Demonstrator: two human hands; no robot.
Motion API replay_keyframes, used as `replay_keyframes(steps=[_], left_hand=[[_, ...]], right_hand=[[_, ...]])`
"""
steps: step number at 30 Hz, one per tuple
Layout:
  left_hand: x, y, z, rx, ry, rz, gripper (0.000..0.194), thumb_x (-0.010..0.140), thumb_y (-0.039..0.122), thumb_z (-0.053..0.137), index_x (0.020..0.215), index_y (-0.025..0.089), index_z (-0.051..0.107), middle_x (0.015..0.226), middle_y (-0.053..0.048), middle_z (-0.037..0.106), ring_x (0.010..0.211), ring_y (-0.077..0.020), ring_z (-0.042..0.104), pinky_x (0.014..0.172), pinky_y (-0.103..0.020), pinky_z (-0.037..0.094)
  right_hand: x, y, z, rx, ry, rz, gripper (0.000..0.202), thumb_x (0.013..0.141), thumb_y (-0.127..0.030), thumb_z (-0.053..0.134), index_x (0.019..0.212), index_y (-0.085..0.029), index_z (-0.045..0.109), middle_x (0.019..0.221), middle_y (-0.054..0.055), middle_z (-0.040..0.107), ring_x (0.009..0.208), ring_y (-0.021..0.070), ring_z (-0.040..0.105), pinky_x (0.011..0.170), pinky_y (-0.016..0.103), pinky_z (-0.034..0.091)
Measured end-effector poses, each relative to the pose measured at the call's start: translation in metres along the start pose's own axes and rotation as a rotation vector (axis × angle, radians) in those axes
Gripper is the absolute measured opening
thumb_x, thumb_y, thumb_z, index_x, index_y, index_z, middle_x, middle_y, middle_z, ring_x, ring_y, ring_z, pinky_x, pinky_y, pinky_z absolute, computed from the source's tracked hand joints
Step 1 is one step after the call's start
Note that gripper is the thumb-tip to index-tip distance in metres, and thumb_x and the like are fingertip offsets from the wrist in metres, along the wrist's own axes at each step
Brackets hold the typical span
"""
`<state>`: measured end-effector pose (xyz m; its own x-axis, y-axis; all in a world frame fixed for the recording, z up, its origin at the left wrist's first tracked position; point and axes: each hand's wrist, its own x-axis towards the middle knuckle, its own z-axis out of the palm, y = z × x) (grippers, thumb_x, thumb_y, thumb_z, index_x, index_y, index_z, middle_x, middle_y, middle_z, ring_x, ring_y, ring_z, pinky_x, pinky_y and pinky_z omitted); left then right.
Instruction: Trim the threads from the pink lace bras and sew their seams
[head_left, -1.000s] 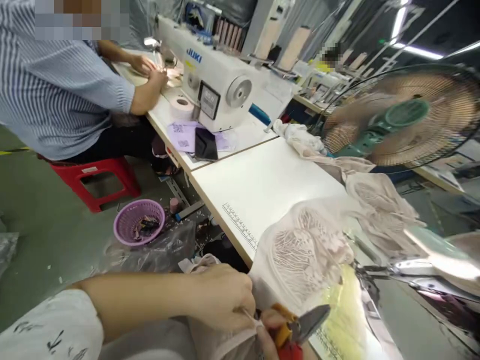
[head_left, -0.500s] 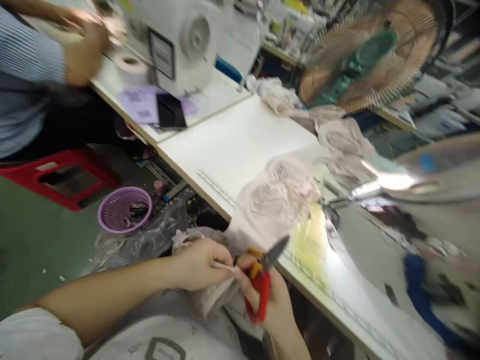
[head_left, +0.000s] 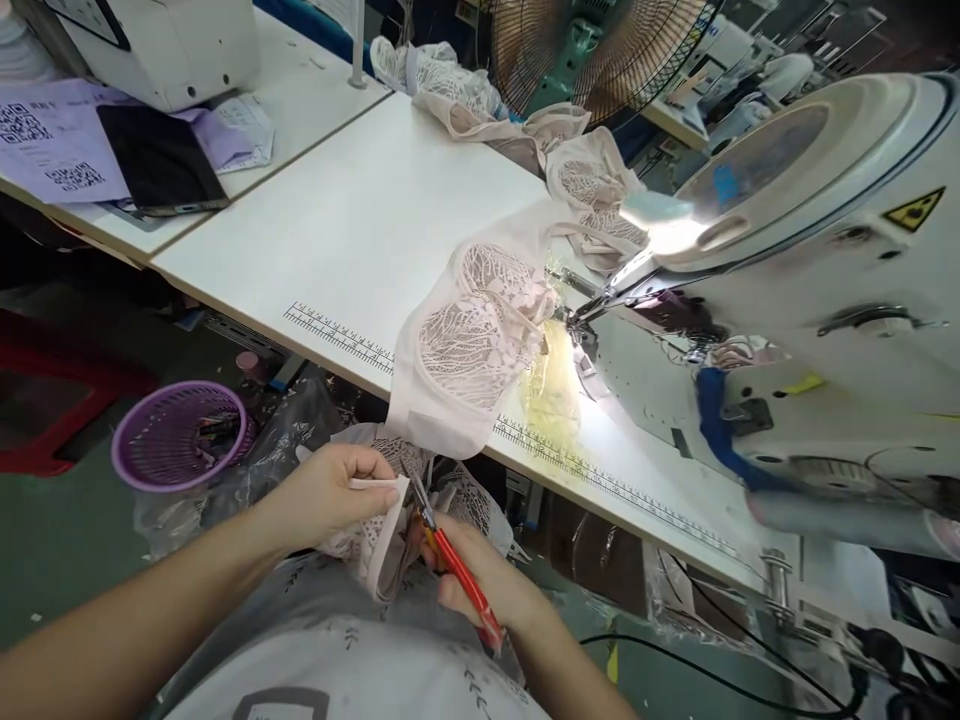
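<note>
My left hand pinches the pale strap of a lace bra that lies gathered over my lap. In my right hand is a pair of scissors with red and orange handles. Their blades point up and to the left, close beside the strap's end at my left fingertips; whether they touch it I cannot tell. Another pale pink lace bra lies on the table's front edge, partly hanging over it. Its far side reaches the sewing machine's lit needle area.
A white sewing machine stands on the right of the white table. More bras trail back toward a fan. A black phone rests on purple papers at left. A purple basket and a red stool are on the floor.
The view has swung rightward. The scissors have turned from resting across my right hand, blades up and right, to pointing up and left at the strap. My left hand still pinches the strap.
</note>
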<state>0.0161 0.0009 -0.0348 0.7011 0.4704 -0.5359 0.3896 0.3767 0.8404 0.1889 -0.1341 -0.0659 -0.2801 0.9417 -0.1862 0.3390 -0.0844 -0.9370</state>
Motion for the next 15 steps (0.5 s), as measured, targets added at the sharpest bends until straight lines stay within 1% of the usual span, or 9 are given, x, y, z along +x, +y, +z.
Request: replay_keyframes(steps=[4, 7, 10, 12, 15], left_hand=[[0.0005, 0.0023, 0.0013, 0.028, 0.019, -0.015, 0.029, 0.067, 0.042, 0.062, 0.066, 0.014, 0.058, 0.057, 0.002, 0.052, 0.052, -0.0094, 0.045, 0.047, -0.019, 0.035], [0.0001, 0.001, 0.0023, 0.059, 0.043, -0.016, 0.026, 0.067, 0.04, 0.061, 0.064, 0.014, 0.056, 0.056, 0.003, 0.05, 0.051, -0.0084, 0.043, 0.046, -0.018, 0.034], [0.0006, -0.0008, 0.0026, 0.054, 0.053, -0.032, 0.025, 0.066, 0.04, 0.061, 0.065, 0.015, 0.056, 0.056, 0.003, 0.05, 0.051, -0.0092, 0.045, 0.045, -0.018, 0.034], [0.0011, -0.0005, 0.0024, 0.037, 0.051, -0.051, 0.026, 0.065, 0.041, 0.061, 0.066, 0.015, 0.056, 0.056, 0.003, 0.05, 0.051, -0.0092, 0.045, 0.046, -0.019, 0.034], [0.0018, 0.0018, 0.0015, 0.014, 0.032, -0.076, 0.027, 0.063, 0.041, 0.061, 0.064, 0.015, 0.055, 0.056, 0.004, 0.049, 0.051, -0.0085, 0.043, 0.046, -0.019, 0.033]], right_hand=[[-0.0009, -0.0002, 0.002, -0.098, -0.032, 0.068, 0.061, 0.074, -0.082, 0.03, 0.075, -0.022, 0.038, 0.067, -0.002, 0.04, 0.057, 0.0132, 0.037, 0.051, 0.026, 0.032], [-0.0014, -0.0019, -0.0002, -0.178, -0.011, 0.079, 0.059, 0.075, -0.081, 0.031, 0.071, -0.022, 0.033, 0.065, -0.003, 0.038, 0.055, 0.0128, 0.036, 0.05, 0.027, 0.03], [-0.002, -0.0049, -0.0019, -0.272, 0.022, 0.09, 0.059, 0.075, -0.081, 0.031, 0.068, -0.023, 0.028, 0.062, -0.003, 0.038, 0.053, 0.0126, 0.035, 0.049, 0.027, 0.026], [-0.0022, -0.0068, -0.0019, -0.303, 0.028, 0.118, 0.059, 0.074, -0.082, 0.033, 0.068, -0.023, 0.027, 0.061, -0.003, 0.038, 0.053, 0.0128, 0.034, 0.05, 0.027, 0.025], [-0.0022, -0.0077, -0.0006, -0.273, 0.017, 0.16, 0.057, 0.075, -0.079, 0.036, 0.069, -0.023, 0.03, 0.062, -0.002, 0.041, 0.054, 0.0133, 0.034, 0.051, 0.027, 0.026]])
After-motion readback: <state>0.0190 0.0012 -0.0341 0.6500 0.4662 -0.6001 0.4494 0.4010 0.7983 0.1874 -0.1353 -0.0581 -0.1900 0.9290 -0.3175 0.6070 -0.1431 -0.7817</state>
